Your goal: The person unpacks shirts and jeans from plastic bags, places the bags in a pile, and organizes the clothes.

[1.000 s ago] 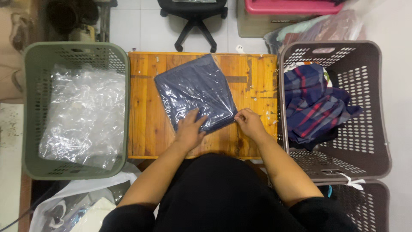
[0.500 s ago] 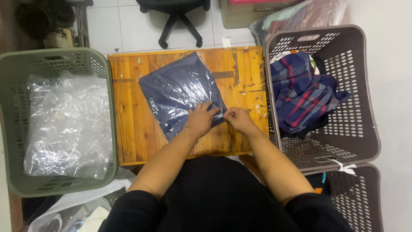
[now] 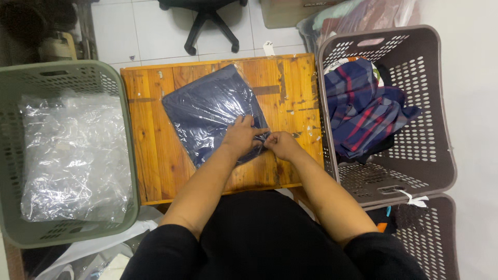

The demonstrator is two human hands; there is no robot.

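From the head camera we saw a folded dark navy garment sealed in a clear plastic bag [image 3: 215, 111] lying tilted on the small orange-brown wooden table [image 3: 155, 155], near the table's middle. Our left hand [image 3: 241, 136] lay flat on the bag's corner at about 5 o'clock of the package, fingers pressed down on the plastic. Our right hand [image 3: 280, 145] met it there, touching the left fingertips, its fingers pinched together on the bag's edge; both hands were closed on that same corner.

At 9 o'clock of the table stood a grey-green perforated plastic laundry basket [image 3: 15, 228], holding a heap of crumpled clear plastic bags [image 3: 72, 155]. At 3 o'clock, touching the table's edge, stood a brown perforated plastic basket [image 3: 415, 171] with a red-and-blue plaid cloth [image 3: 363, 111] bunched inside. At 12 o'clock, on the white tiled floor, stood the black star base of an office chair [image 3: 202, 21]. Nothing lay between our forearms and the package.
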